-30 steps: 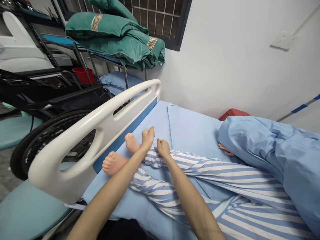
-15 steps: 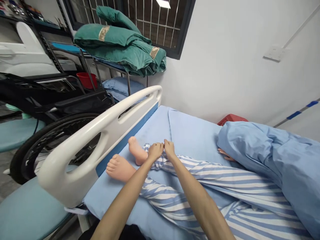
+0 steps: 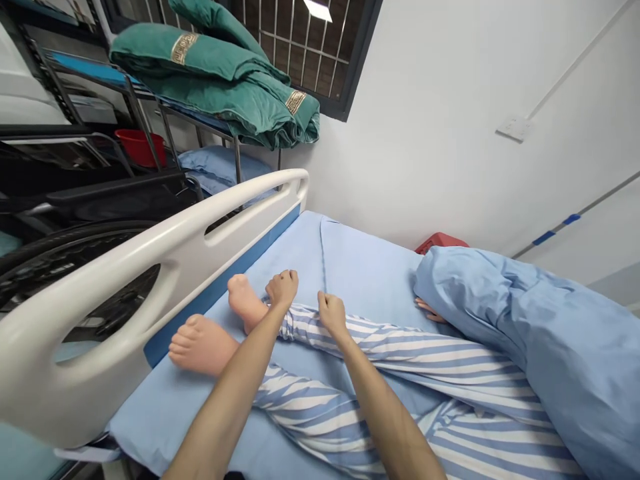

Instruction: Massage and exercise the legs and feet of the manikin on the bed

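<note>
Blue-and-white striped trouser leg lies across a light-blue bed sheet, its lower end held in my two closed fists: left hand at the cuff by the farther bare foot, right hand slightly higher up. White footboard stands just past the toes, with green bedding stacked on a metal rack beyond.

Bright, even light covers the white wall, greyer toward its right edge. A white reflection glares in the dark window. Shadows on the bed are soft. Wide-angle stretch swells the near end of the footboard; the wheelchair beyond is dim.
</note>
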A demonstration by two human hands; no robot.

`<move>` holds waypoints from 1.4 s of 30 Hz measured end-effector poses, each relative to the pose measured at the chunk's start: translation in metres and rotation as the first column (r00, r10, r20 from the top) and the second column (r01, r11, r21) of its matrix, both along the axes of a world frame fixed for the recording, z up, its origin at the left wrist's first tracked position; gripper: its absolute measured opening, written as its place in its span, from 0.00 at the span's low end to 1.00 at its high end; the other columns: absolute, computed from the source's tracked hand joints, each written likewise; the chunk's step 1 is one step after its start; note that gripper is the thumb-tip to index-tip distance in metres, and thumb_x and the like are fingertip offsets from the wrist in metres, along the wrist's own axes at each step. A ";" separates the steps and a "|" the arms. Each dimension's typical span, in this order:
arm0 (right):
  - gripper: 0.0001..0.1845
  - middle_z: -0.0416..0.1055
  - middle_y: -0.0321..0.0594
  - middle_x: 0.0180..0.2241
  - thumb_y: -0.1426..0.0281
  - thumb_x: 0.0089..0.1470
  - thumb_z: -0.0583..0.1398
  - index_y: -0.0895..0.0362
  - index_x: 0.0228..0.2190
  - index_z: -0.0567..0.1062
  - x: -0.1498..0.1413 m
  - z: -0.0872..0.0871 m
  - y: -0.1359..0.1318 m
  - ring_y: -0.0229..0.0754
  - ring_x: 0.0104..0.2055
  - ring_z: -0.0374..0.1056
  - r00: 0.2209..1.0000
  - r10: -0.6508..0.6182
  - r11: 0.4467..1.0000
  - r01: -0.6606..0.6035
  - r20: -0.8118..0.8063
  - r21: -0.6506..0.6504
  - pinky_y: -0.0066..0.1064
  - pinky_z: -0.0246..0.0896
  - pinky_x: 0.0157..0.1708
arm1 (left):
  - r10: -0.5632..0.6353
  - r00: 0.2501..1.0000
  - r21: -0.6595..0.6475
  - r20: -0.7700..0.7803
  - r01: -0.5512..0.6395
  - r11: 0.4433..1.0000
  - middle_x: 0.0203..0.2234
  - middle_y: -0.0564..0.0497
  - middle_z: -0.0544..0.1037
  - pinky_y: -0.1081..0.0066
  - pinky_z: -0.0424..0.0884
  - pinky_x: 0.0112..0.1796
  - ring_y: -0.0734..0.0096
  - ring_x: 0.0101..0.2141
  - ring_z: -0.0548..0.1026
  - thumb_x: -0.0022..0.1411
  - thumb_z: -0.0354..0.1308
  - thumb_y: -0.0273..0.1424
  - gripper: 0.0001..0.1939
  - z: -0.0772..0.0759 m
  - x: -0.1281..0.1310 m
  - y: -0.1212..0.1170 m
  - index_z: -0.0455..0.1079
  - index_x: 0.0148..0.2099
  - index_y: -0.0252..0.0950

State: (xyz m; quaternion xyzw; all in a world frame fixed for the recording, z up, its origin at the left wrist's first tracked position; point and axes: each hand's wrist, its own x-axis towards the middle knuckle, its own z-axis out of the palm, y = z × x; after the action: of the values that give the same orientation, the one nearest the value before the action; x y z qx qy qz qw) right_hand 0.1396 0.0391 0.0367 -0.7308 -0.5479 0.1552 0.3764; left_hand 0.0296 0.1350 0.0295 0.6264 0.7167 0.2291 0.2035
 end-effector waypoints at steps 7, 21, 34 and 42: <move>0.26 0.63 0.38 0.16 0.62 0.61 0.46 0.53 0.13 0.60 0.002 -0.021 0.032 0.39 0.23 0.57 1.000 -0.026 0.984 0.028 0.014 -0.177 0.30 0.44 0.25 | -0.204 0.973 0.125 0.105 0.191 0.974 0.25 0.48 0.75 0.70 0.59 0.33 0.65 0.31 0.72 0.66 0.43 0.37 0.20 0.033 -0.006 -0.034 0.70 0.27 0.38; 0.25 0.45 0.31 0.15 0.57 0.57 0.46 0.54 0.13 0.53 0.024 -0.006 0.001 0.33 0.20 0.47 0.995 0.085 0.996 -0.084 -0.046 0.033 0.29 0.39 0.23 | -0.486 0.757 -0.033 -0.436 0.527 0.849 0.38 0.36 0.79 0.61 0.67 0.39 0.53 0.40 0.77 0.69 0.42 0.35 0.21 0.003 -0.022 -0.057 0.73 0.50 0.34; 0.26 0.44 0.30 0.16 0.53 0.57 0.46 0.53 0.14 0.50 0.055 0.035 -0.032 0.33 0.21 0.45 0.993 0.065 0.981 -0.046 -0.096 0.187 0.29 0.39 0.23 | -0.567 0.608 -0.067 -0.555 0.647 0.759 0.32 0.37 0.77 0.63 0.64 0.39 0.56 0.36 0.74 0.67 0.46 0.43 0.23 0.014 -0.055 -0.045 0.74 0.42 0.29; 0.26 0.46 0.31 0.14 0.56 0.58 0.45 0.53 0.13 0.51 0.051 -0.017 -0.034 0.34 0.20 0.47 0.991 -0.055 0.984 0.074 -0.119 0.164 0.31 0.38 0.24 | -0.490 0.746 0.187 -0.451 0.616 0.765 0.27 0.43 0.76 0.67 0.62 0.38 0.60 0.36 0.73 0.66 0.45 0.39 0.19 0.039 -0.040 -0.070 0.71 0.30 0.36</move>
State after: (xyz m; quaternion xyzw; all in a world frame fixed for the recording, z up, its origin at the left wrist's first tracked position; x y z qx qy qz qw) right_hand 0.1902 0.0053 0.0193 -0.7039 -0.5126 0.1374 0.4721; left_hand -0.0102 0.0649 0.0684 0.8690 0.4721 0.1474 0.0162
